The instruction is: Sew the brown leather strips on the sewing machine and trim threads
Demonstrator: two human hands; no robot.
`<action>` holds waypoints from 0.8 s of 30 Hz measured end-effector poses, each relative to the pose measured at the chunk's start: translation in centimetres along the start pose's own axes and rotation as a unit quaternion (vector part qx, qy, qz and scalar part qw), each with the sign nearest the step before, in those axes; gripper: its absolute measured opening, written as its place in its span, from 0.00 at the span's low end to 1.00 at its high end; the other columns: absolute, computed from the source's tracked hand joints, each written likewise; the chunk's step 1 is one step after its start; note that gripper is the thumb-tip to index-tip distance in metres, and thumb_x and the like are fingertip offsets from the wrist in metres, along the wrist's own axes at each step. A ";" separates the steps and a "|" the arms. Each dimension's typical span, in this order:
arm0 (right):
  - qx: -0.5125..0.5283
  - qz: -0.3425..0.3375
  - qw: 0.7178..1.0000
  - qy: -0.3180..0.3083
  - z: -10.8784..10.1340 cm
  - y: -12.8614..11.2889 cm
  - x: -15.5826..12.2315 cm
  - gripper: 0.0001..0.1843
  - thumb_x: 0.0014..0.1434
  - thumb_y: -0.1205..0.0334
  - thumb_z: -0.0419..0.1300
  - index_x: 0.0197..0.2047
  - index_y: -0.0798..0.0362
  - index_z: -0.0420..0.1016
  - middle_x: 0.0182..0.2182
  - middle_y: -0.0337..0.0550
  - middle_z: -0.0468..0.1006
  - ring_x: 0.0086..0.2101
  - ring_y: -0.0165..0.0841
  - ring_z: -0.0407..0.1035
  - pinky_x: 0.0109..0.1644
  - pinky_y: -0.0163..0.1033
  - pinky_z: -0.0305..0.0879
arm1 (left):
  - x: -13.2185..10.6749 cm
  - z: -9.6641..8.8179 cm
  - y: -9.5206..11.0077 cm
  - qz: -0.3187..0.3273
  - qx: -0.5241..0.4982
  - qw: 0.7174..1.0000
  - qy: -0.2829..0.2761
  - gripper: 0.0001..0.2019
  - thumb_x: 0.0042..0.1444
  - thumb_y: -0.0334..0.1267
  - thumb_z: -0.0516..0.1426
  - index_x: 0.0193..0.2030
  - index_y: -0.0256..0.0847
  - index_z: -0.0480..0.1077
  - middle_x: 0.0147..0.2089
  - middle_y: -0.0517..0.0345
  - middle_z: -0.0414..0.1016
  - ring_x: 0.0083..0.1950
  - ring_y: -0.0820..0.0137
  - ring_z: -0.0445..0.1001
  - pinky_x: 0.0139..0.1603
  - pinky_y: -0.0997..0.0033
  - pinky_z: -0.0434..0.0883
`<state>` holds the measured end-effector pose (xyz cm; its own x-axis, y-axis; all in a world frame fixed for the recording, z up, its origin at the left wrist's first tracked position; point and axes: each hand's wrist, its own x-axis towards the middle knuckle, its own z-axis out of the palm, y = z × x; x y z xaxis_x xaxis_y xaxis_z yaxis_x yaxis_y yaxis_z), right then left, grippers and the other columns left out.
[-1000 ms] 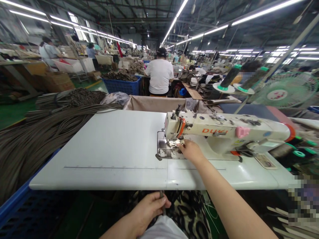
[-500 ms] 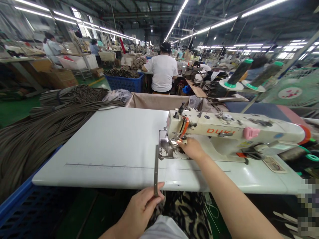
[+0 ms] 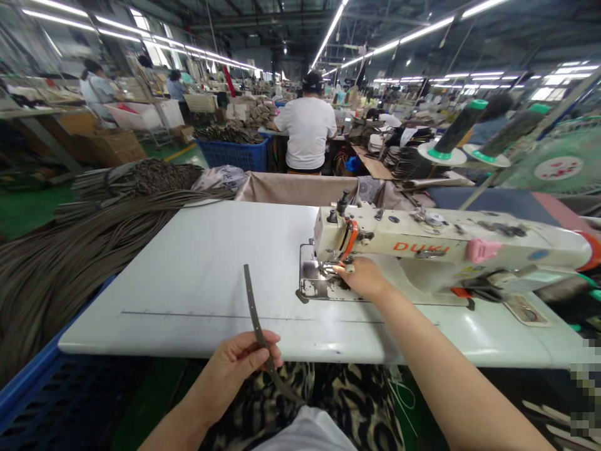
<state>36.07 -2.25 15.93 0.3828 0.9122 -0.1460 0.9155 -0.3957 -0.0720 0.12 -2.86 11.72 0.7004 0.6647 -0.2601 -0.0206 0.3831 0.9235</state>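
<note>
Between the thumb and fingers of my left hand [image 3: 241,358] is a narrow dark strap [image 3: 254,313] with small light dots along it. The strap's upper end rises over the white table [image 3: 197,263], and its tail hangs toward my lap. My right hand [image 3: 364,277] is at the needle area of the sewing machine [image 3: 441,241], beside the presser foot [image 3: 327,268]. Its fingertips are close together near the foot, partly hidden by the machine head; whether they pinch anything is too small to make out.
A large bundle of dark straps [image 3: 42,275] lies left of the table over a blue crate [image 3: 51,394]. Thread cones [image 3: 457,131] and a green fan [image 3: 558,166] stand at the right. A person in a white shirt [image 3: 306,134] sits ahead, beyond a fabric-lined bin [image 3: 291,189].
My left hand has moved left and slightly up with the strap, which has swung away from the machine plate and now tilts left. My right hand stays by the presser foot.
</note>
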 end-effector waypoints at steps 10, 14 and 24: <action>0.011 -0.031 0.999 -0.029 -1.8 0.3 -0.1 0.23 0.68 0.44 0.55 0.44 0.51 0.86 0.42 0.51 0.85 0.43 0.41 0.78 0.42 0.36 0.64 | -0.2 -1.9 -0.4 -0.031 0.013 0.999 -0.032 0.16 0.57 0.44 0.69 0.52 0.45 0.80 0.44 0.52 0.81 0.47 0.63 0.78 0.54 0.66 0.73; 0.007 -0.026 0.999 -0.035 -2.0 0.6 -0.2 0.22 0.68 0.48 0.56 0.42 0.52 0.87 0.42 0.52 0.86 0.42 0.40 0.78 0.40 0.36 0.63 | 0.2 -2.3 -0.6 -0.019 0.013 0.999 -0.023 0.14 0.59 0.44 0.68 0.51 0.46 0.80 0.44 0.53 0.80 0.46 0.64 0.77 0.52 0.67 0.72; 0.014 -0.011 0.999 -0.026 -1.0 0.1 -0.4 0.25 0.68 0.43 0.54 0.43 0.53 0.86 0.43 0.53 0.85 0.44 0.42 0.78 0.42 0.37 0.63 | 0.9 -2.5 -0.1 0.054 0.000 0.998 0.025 0.10 0.60 0.46 0.66 0.41 0.41 0.81 0.62 0.48 0.69 0.62 0.56 0.68 0.57 0.67 0.71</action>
<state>36.14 -2.52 16.97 0.3541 0.9147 -0.1950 0.9198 -0.3783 -0.1042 -0.97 -0.68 10.73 0.6574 0.7333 -0.1733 -0.0943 0.3082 0.9466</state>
